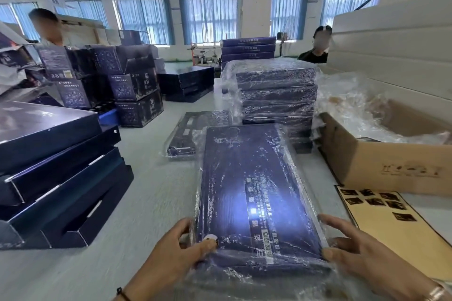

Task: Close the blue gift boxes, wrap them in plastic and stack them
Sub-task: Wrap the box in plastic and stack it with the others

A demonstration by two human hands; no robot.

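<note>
Left hand (171, 249) gripping the near-left corner of the wrapped blue box (256, 193), thumb curling over the top edge, other fingers tucked down the side. Right hand (354, 252) clamping the near-right corner the same way, thumb on the near edge, fingers spreading up along the right side. So, box sitting squarely between both hands, long side stretching away from them, plastic film (283, 154) crinkling all over it and bunching loose at the near end. Can't really tell whether hovering slightly or lying flat on the table (151, 190).

Moving outward: another wrapped box (186, 132) lying flat just beyond the far-left corner, partly tucked behind. Past the far end, stack of wrapped boxes (276, 95) standing tall, touching or nearly touching the held one. Cardboard carton (381, 164) sitting open off to the right, stuffed with loose clear plastic (354, 105). Tan printed sheet (391, 225) lying just beside the right hand. Over on the left, pile of open unwrapped blue boxes (56, 173) leaning in a messy stack, well apart from the hands. Farther back, more dark printed cartons (132, 85) piling up, plus two people (315, 49) working behind it all.
</note>
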